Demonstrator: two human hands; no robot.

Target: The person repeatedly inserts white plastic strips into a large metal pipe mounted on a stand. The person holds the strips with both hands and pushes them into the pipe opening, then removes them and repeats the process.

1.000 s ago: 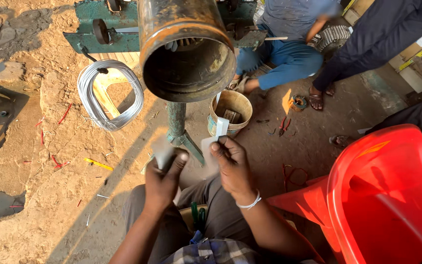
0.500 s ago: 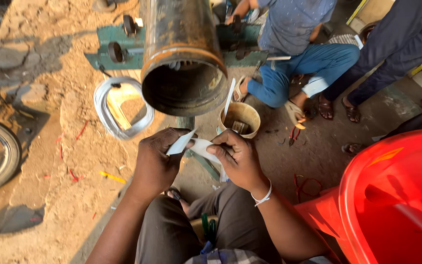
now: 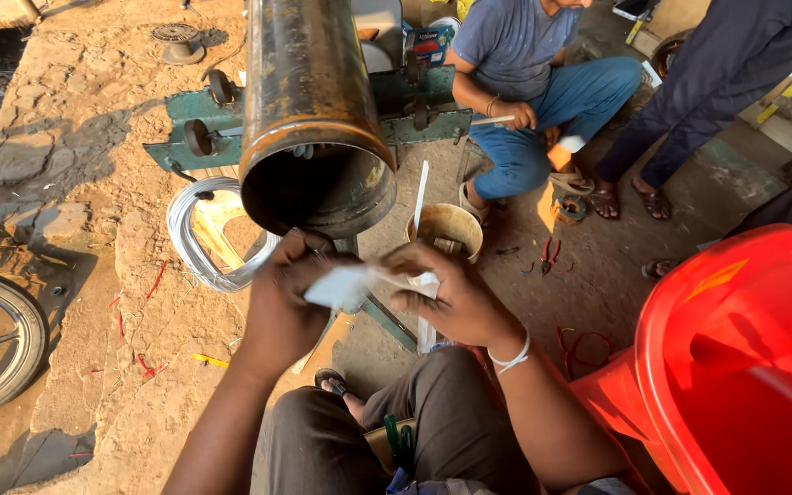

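Both hands hold a white paper strip [image 3: 346, 286] just below the big rusty pipe [image 3: 315, 137]: left hand [image 3: 284, 307] and right hand [image 3: 456, 298] fingers pinched shut on it. Nothing is inside the pipe's mouth yet.

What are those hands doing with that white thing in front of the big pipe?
A seated person holds a small white sheet between the left hand and right hand, just in front of the open end of a big rusty pipe. Behind the hands stands a small tub with a white strip in it. A coil of white wire lies on the dirt. A red plastic chair stands beside the person.
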